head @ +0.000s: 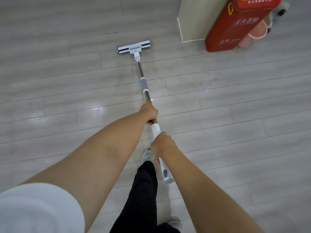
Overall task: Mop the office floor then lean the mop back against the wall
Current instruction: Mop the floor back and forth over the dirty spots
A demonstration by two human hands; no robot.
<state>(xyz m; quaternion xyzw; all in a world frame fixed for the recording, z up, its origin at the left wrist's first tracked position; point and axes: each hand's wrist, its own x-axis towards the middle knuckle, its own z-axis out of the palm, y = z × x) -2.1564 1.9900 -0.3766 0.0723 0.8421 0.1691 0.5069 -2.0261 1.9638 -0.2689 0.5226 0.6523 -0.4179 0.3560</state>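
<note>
- Head view: the left hand [150, 113] curls its fingers round the metal shaft of the mop [144, 83], just ahead of the white handle sleeve [155, 130].
- The right hand [162, 145] grips that sleeve just behind the left hand, fingers closed round it.
- The mop head [133, 47] lies flat on the grey plank floor [67, 81], well ahead of both hands.
- A red box [235, 26] and a pink bucket [257, 33] stand far ahead, to the right of the hands.
- A shoe [148, 156] shows just beneath the right hand.
</note>
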